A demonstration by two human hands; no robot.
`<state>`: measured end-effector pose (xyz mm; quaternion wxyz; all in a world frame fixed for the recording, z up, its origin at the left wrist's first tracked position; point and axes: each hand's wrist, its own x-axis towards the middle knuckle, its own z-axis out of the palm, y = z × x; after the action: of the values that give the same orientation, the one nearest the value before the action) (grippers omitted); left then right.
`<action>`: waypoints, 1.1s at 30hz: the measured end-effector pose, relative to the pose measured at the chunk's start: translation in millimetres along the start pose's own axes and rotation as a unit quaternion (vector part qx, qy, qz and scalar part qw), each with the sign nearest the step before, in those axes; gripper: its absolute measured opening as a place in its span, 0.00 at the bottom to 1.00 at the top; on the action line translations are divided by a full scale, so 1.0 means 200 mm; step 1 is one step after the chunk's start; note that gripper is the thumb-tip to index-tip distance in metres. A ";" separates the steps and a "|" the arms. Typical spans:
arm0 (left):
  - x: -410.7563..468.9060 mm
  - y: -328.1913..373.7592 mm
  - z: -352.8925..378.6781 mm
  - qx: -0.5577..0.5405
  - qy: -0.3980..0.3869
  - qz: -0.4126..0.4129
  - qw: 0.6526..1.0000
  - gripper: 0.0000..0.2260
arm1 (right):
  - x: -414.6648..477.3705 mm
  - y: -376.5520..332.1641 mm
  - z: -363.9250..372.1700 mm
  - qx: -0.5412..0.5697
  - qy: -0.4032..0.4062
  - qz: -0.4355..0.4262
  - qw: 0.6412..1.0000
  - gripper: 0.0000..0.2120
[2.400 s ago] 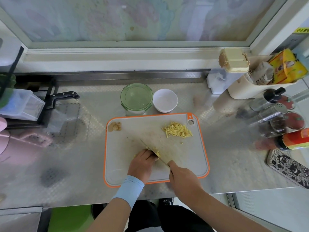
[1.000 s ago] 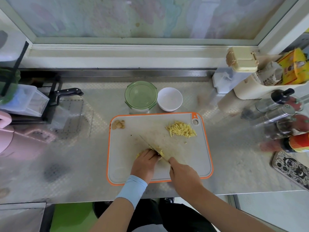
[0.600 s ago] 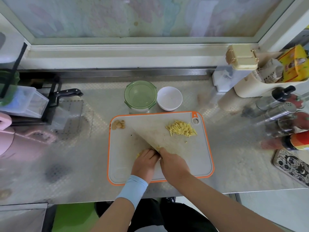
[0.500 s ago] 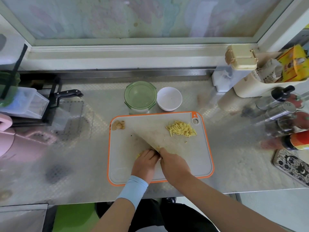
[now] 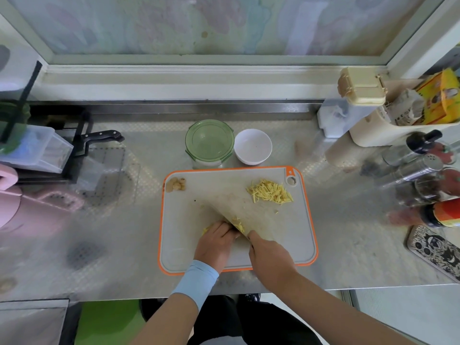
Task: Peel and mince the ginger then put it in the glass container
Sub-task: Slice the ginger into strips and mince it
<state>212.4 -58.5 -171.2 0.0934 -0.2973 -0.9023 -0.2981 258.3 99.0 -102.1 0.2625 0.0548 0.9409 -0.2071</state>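
At lower centre the left hand [image 5: 216,242] pins the ginger [image 5: 206,229] to the cutting board [image 5: 305,220] with curled fingers [image 5: 224,228]; the right hand [image 5: 270,255] grips the knife [image 5: 225,216] beside it. Fingertips should tuck back from its edge. Behind the board, the glass container [image 5: 209,143] is lidded; cut strips [image 5: 268,192] lie at right.

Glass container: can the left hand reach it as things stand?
Likely yes. The glass container stands just past the cutting board's far edge, with bare board between it and the left hand. That hand is busy pinning ginger, and the lid is on.
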 end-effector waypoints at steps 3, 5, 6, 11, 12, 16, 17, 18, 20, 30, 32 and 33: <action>-0.01 0.00 0.00 0.005 -0.010 -0.004 1.000 0.08 | 0.06 -0.06 -0.01 0.007 0.006 -0.012 1.000 0.05; -0.01 0.01 0.00 0.005 -0.020 -0.013 1.000 0.09 | 0.08 -0.08 -0.01 0.015 0.010 -0.015 1.000 0.06; -0.01 0.00 0.00 0.004 -0.024 -0.016 1.000 0.09 | 0.08 -0.08 -0.01 0.020 0.010 -0.011 1.000 0.06; -0.01 -0.01 0.01 0.010 -0.034 -0.004 0.999 0.08 | 0.02 -0.05 -0.02 0.021 0.020 -0.019 0.999 0.01; -0.01 -0.01 0.01 0.013 -0.032 -0.003 0.999 0.08 | 0.00 -0.04 -0.02 0.015 0.019 -0.020 0.999 0.02; -0.01 0.00 -0.01 0.015 -0.017 0.000 1.000 0.07 | -0.07 0.02 -0.02 0.012 0.012 -0.011 1.000 0.02; -0.01 0.00 -0.01 0.016 -0.013 0.002 1.000 0.07 | -0.07 0.02 -0.02 0.010 0.010 -0.010 1.000 0.03; -0.01 0.00 0.00 0.016 -0.013 0.002 1.000 0.07 | -0.07 0.02 -0.01 0.007 0.007 -0.009 1.000 0.03; -0.01 -0.01 0.00 0.015 -0.014 0.000 1.000 0.06 | -0.06 0.02 -0.01 0.002 0.004 -0.004 1.000 0.03; 0.00 0.03 -0.03 -0.003 -0.009 -0.018 1.000 0.11 | 0.11 -0.12 -0.02 0.008 0.008 -0.016 1.000 0.07; 0.00 0.02 -0.03 -0.006 -0.013 -0.015 1.000 0.13 | 0.11 -0.11 -0.02 0.025 0.004 -0.017 1.000 0.04; 0.00 0.02 -0.03 -0.007 -0.015 -0.010 1.000 0.14 | 0.09 -0.10 -0.03 0.034 0.001 -0.018 0.999 0.03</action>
<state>214.3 -59.4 -163.7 0.0746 -0.2931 -0.9045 -0.3006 235.5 82.4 -99.9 0.2555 0.0472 0.9344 -0.2438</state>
